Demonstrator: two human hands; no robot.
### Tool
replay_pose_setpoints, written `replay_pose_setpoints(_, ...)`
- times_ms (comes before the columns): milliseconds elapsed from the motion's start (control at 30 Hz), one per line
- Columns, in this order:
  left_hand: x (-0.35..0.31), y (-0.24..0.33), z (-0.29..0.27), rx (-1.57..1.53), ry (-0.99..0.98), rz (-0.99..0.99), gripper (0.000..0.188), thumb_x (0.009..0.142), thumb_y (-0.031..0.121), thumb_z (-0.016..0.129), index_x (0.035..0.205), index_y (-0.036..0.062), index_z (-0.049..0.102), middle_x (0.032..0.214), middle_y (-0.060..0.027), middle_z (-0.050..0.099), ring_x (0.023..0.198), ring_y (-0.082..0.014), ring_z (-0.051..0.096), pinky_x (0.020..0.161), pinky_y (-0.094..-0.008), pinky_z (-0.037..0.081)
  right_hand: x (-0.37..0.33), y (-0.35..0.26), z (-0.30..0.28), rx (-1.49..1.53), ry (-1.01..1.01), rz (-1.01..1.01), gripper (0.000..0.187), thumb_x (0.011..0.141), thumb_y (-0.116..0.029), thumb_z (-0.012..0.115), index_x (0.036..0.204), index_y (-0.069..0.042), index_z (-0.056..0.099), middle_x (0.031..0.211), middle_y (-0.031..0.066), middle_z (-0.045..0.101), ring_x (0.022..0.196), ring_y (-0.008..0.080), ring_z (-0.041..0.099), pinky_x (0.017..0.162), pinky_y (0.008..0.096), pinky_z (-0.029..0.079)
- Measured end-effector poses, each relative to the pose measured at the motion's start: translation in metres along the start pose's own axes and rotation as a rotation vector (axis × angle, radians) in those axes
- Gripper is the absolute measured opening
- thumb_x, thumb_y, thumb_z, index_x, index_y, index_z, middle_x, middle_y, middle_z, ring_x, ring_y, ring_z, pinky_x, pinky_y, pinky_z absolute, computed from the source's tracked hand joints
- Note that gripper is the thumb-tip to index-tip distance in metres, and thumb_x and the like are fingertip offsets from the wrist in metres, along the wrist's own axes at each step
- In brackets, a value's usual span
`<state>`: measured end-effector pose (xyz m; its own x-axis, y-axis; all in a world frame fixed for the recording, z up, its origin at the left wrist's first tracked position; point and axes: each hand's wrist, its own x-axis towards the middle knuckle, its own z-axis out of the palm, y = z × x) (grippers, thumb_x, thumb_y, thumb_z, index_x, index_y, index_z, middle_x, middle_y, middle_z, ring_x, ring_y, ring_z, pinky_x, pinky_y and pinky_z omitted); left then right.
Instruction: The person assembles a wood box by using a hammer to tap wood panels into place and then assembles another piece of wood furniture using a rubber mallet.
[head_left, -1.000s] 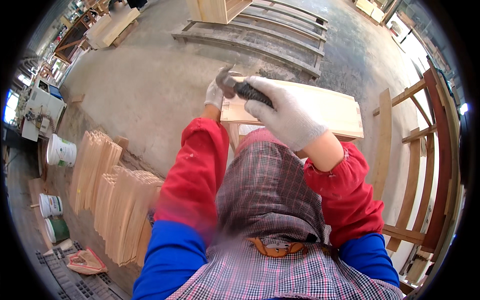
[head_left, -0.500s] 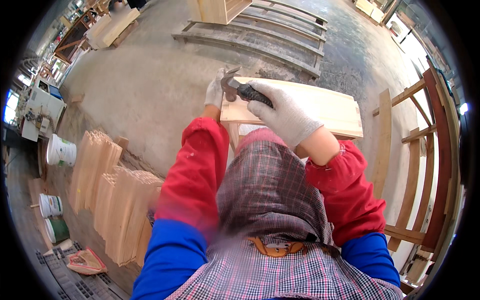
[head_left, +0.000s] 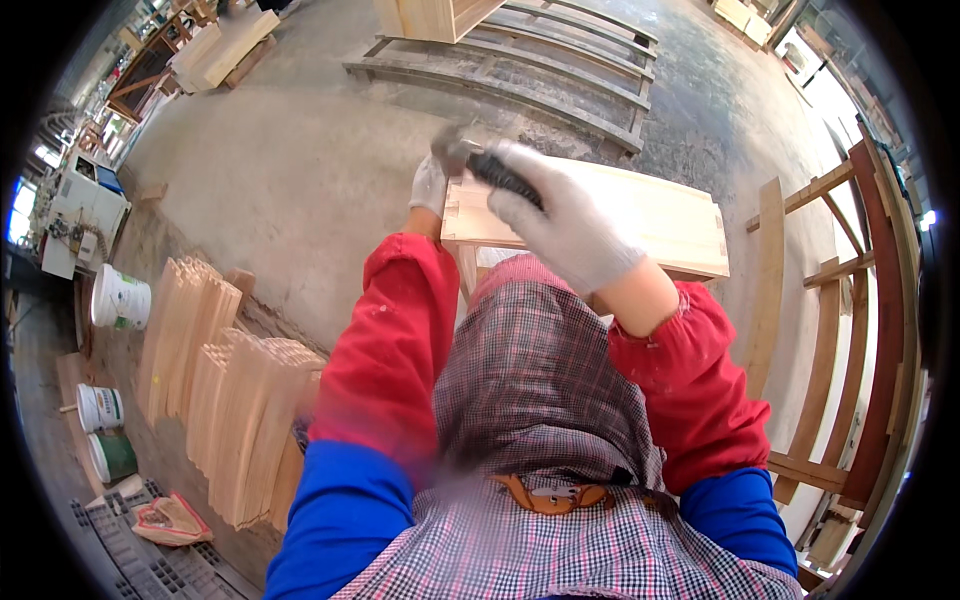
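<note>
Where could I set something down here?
Bare floor lies between the slatted pallet, stacked boards and left hand. The wooden piece is bare to the right of the right hand. Crowded: its left end, near hammer and hands; the lower left, with boards and buckets.

White gloves point(head_left: 578, 232), black hammer grip point(head_left: 505, 181), pale wood point(head_left: 665, 208), sleeves point(head_left: 402, 320) red and blue, apron point(head_left: 540, 365) checked pink, black and white.

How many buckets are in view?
3, all at left: a large white bucket beside the stacked wood; nearer, a small white bucket and a green-and-white bucket. Others may be hidden.
</note>
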<state>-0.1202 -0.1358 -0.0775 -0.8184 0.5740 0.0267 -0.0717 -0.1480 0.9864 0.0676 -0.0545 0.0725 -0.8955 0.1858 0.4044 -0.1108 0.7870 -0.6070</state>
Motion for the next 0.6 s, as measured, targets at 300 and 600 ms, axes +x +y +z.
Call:
replay_pose_setpoints(300,0.000,0.000,0.002,0.029,0.007,0.006,0.044,0.097,0.037,0.040,0.121,0.0021,0.050,0.106,-0.0089,0.060,0.096,-0.0216,0.058,0.085,-0.0302,0.046,-0.001,0.008,0.001,-0.002,-0.049,0.076,0.033,0.086,-0.026,0.056,0.114,-0.009,0.057,0.078,0.0192,0.063,0.074,0.0373,0.062,0.065,0.0423,0.048)
replay_pose_setpoints(600,0.003,0.002,0.001,0.054,0.017,0.011,0.044,0.098,0.037,0.038,0.123,0.0015,0.048,0.108,-0.0092,0.060,0.098,-0.0218,0.058,0.086,-0.0303,0.045,0.003,0.010,-0.006,0.042,-0.131,0.085,0.029,0.086,-0.025,0.055,0.109,-0.008,0.058,0.080,0.0197,0.063,0.076,0.0371,0.062,0.066,0.0414,0.049)
